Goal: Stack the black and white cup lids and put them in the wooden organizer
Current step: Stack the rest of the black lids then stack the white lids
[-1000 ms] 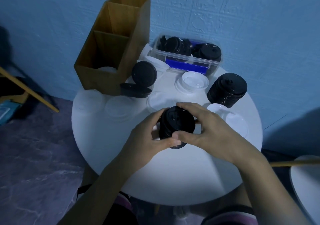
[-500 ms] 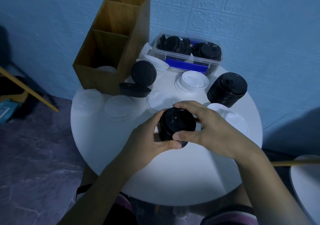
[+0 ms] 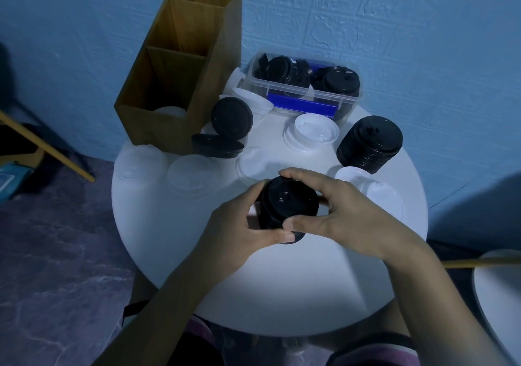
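A stack of black lids (image 3: 287,205) stands at the middle of the round white table (image 3: 282,289). My left hand (image 3: 239,230) grips its left side and my right hand (image 3: 335,210) curls over its top and right side. A second black stack (image 3: 369,144) stands at the right rear. Two loose black lids (image 3: 225,129) lean by the wooden organizer (image 3: 174,83), whose front compartment holds white lids (image 3: 169,111). White lids (image 3: 310,131) and clear ones (image 3: 191,174) lie scattered on the table.
A clear plastic box (image 3: 304,89) with more black lids sits at the back against the blue wall. A white lid pair (image 3: 372,193) lies right of my hands. Another white table edge (image 3: 496,295) shows at the lower right, a wooden chair leg (image 3: 48,145) at left.
Both hands stay on the black stack; it sits slightly higher in view and my fingers have shifted a little around it.
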`<act>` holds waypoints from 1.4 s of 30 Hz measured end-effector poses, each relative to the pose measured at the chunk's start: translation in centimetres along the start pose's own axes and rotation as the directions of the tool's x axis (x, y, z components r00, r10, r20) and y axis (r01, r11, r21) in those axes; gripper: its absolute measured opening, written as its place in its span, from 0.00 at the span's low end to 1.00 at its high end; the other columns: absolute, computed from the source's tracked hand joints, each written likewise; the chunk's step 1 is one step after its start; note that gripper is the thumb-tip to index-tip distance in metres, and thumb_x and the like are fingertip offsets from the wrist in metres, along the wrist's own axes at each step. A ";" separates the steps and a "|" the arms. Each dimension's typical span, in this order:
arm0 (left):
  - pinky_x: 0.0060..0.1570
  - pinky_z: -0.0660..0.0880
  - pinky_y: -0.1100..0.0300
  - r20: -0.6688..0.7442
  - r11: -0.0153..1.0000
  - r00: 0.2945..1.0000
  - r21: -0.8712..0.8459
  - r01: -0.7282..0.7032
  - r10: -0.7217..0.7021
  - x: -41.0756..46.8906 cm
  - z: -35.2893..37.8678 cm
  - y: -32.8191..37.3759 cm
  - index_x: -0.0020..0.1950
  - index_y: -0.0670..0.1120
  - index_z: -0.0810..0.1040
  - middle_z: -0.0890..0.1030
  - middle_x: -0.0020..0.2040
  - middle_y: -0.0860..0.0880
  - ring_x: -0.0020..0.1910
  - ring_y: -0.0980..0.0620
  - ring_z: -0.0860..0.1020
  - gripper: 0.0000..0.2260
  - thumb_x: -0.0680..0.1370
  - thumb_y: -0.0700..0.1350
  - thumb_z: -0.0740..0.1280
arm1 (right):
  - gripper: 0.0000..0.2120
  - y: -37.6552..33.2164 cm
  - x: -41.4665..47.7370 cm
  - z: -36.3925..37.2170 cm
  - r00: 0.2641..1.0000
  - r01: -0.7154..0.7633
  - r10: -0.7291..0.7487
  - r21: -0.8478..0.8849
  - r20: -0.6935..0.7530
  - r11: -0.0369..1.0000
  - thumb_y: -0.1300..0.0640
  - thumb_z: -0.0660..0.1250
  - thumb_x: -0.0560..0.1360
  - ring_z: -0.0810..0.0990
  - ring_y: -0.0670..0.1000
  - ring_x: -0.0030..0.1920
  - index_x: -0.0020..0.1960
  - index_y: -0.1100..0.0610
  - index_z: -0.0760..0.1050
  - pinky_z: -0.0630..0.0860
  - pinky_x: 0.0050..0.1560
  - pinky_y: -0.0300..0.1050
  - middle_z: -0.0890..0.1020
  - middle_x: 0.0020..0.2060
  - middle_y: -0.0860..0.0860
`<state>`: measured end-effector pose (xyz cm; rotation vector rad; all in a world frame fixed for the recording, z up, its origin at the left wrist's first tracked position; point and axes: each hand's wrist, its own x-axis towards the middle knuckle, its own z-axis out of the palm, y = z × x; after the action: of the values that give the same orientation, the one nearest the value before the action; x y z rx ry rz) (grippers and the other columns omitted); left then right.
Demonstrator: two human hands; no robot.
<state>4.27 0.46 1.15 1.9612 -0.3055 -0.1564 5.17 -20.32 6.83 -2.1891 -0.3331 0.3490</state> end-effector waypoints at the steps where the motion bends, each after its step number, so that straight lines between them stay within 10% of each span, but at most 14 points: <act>1: 0.60 0.79 0.50 -0.003 1.000 1.000 0.005 -0.002 0.002 0.0 0.0 0.0 0.67 0.65 0.73 0.82 0.58 0.63 0.56 0.60 0.82 0.32 0.67 0.52 0.82 | 0.36 0.0 -0.2 0.3 1.000 0.003 -0.003 -0.001 -0.031 1.000 0.42 0.77 0.66 0.76 0.40 0.65 0.72 0.36 0.69 0.74 0.68 0.49 0.78 0.63 0.35; 13: 0.67 0.73 0.59 -0.043 0.998 0.999 0.053 -0.022 0.024 -0.6 -0.2 -0.9 0.75 0.71 0.59 0.74 0.66 0.71 0.66 0.69 0.72 0.41 0.68 0.60 0.78 | 0.32 -0.4 -0.5 3.3 0.967 0.059 -0.083 -0.104 -0.242 0.993 0.41 0.77 0.69 0.73 0.30 0.59 0.70 0.39 0.70 0.66 0.57 0.23 0.74 0.52 0.21; 16: 0.66 0.74 0.53 -0.084 1.000 0.996 -0.021 0.002 -0.004 -1.3 -1.7 -1.3 0.73 0.74 0.61 0.74 0.66 0.70 0.67 0.65 0.74 0.38 0.67 0.64 0.75 | 0.40 -0.9 0.6 3.4 0.993 0.087 -0.084 0.029 -0.084 0.996 0.39 0.78 0.65 0.73 0.34 0.66 0.74 0.39 0.68 0.68 0.68 0.32 0.75 0.65 0.31; 20: 0.61 0.74 0.67 -0.058 0.998 0.998 0.059 -0.011 0.014 -2.5 -4.3 -2.0 0.72 0.74 0.61 0.73 0.66 0.72 0.64 0.69 0.74 0.38 0.66 0.58 0.75 | 0.16 -0.6 3.7 2.1 0.968 0.212 -0.155 0.312 -0.200 0.926 0.54 0.67 0.80 0.82 0.43 0.59 0.67 0.46 0.75 0.78 0.61 0.44 0.83 0.60 0.45; 24: 0.56 0.69 0.78 -0.078 0.995 0.997 0.104 -0.007 0.016 -3.1 -4.7 -2.7 0.68 0.78 0.61 0.73 0.64 0.75 0.63 0.73 0.73 0.41 0.70 0.47 0.80 | 0.14 0.1 8.0 1.7 0.940 0.172 -0.191 -0.090 -0.283 0.981 0.55 0.71 0.79 0.75 0.46 0.36 0.62 0.43 0.81 0.76 0.47 0.47 0.79 0.39 0.42; 30: 0.56 0.71 0.75 -0.084 0.995 0.996 0.099 -0.010 0.018 -3.0 -4.5 -2.5 0.69 0.77 0.61 0.74 0.64 0.74 0.62 0.72 0.74 0.40 0.67 0.52 0.78 | 0.14 -1.3 11.1 3.6 0.941 0.210 -0.310 -0.486 -0.135 0.848 0.48 0.69 0.78 0.74 0.44 0.45 0.63 0.43 0.80 0.69 0.45 0.40 0.74 0.49 0.45; 35: 0.62 0.73 0.63 -0.088 0.998 0.996 0.066 -0.004 0.010 -3.1 -4.7 -2.1 0.70 0.76 0.61 0.73 0.66 0.72 0.63 0.71 0.74 0.38 0.64 0.59 0.75 | 0.02 -1.1 10.2 3.2 0.935 0.229 -0.223 -0.013 -0.277 0.973 0.56 0.75 0.75 0.77 0.45 0.39 0.47 0.51 0.83 0.75 0.45 0.40 0.80 0.47 0.50; 37: 0.63 0.72 0.63 -0.076 0.998 0.997 0.070 -0.002 0.007 -3.2 -4.7 -2.1 0.71 0.74 0.62 0.74 0.66 0.71 0.64 0.70 0.74 0.39 0.64 0.59 0.75 | 0.03 -1.0 8.4 2.3 0.946 0.210 -0.121 0.284 -0.302 0.936 0.62 0.71 0.78 0.79 0.50 0.40 0.45 0.59 0.79 0.80 0.44 0.44 0.79 0.40 0.63; 42: 0.60 0.70 0.72 -0.032 0.992 0.999 0.120 -0.031 0.035 -3.5 -3.8 -1.6 0.68 0.76 0.63 0.75 0.64 0.72 0.65 0.71 0.73 0.40 0.68 0.50 0.81 | 0.03 0.8 2.8 -0.6 0.919 0.109 0.150 0.601 -0.364 0.792 0.67 0.65 0.81 0.84 0.51 0.35 0.54 0.63 0.74 0.83 0.39 0.42 0.81 0.36 0.57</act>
<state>2.10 5.38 1.08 2.0734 -0.3321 -0.0849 8.02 -20.24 6.14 -1.5591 0.0405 0.0022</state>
